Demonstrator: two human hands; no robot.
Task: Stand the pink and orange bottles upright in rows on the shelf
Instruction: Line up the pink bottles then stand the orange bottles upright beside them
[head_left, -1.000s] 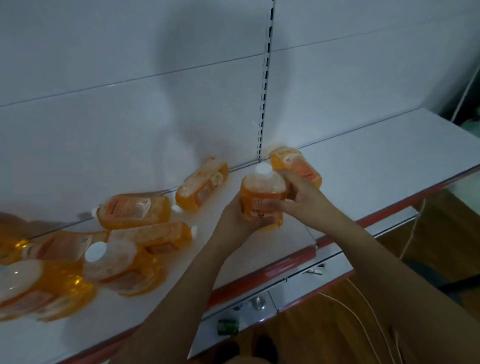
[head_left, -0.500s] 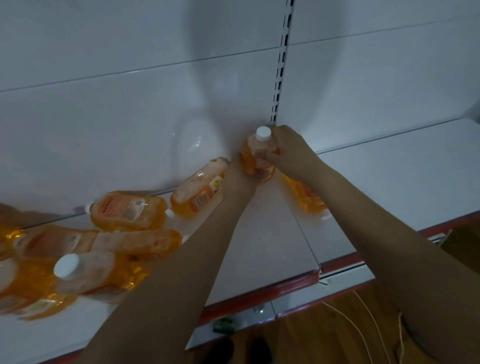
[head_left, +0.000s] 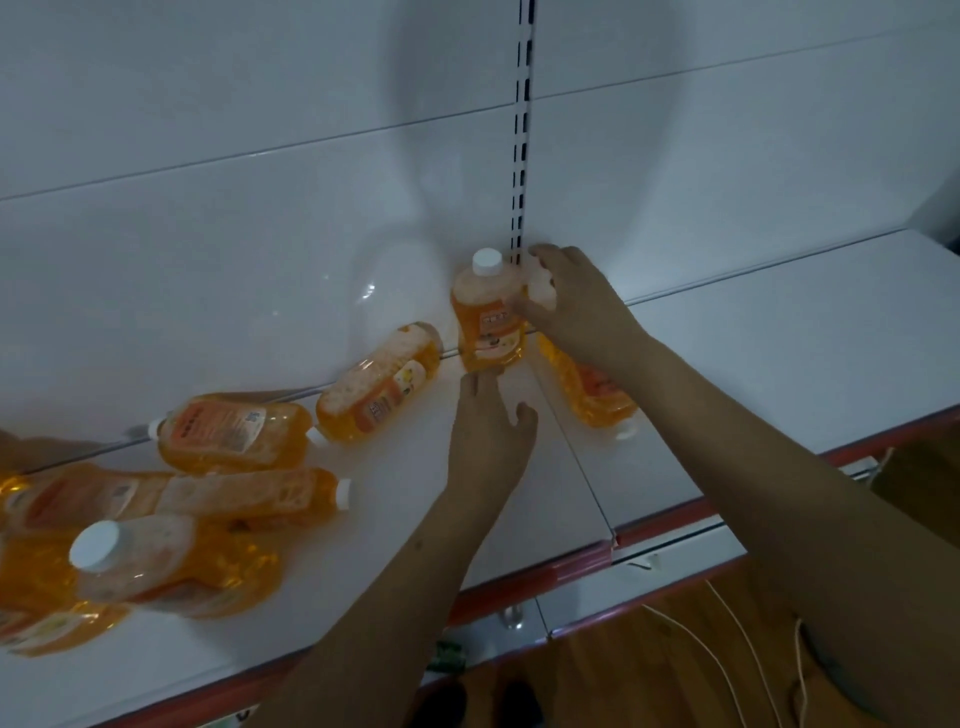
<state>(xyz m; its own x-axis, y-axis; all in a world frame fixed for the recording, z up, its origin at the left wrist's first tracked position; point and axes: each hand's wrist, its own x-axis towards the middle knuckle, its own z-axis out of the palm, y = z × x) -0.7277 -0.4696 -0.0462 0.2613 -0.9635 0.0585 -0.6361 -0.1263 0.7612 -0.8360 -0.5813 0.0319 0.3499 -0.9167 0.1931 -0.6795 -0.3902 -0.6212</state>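
Fingers: right hand (head_left: 576, 306) grips upright bottle (head_left: 487, 317), left hand (head_left: 488, 441) loose | lying bottles: cluster uncountable

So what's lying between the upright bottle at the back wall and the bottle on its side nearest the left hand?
Nothing: in the head view, only bare white shelf separates the upright bottle from the lying bottle.

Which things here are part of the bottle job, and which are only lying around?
Part of the job:
- upright orange bottle, held by the right hand
- left hand, open just below it
- lying orange bottles, e.g.
- shelf

Only lying around:
- white cables on the wooden floor
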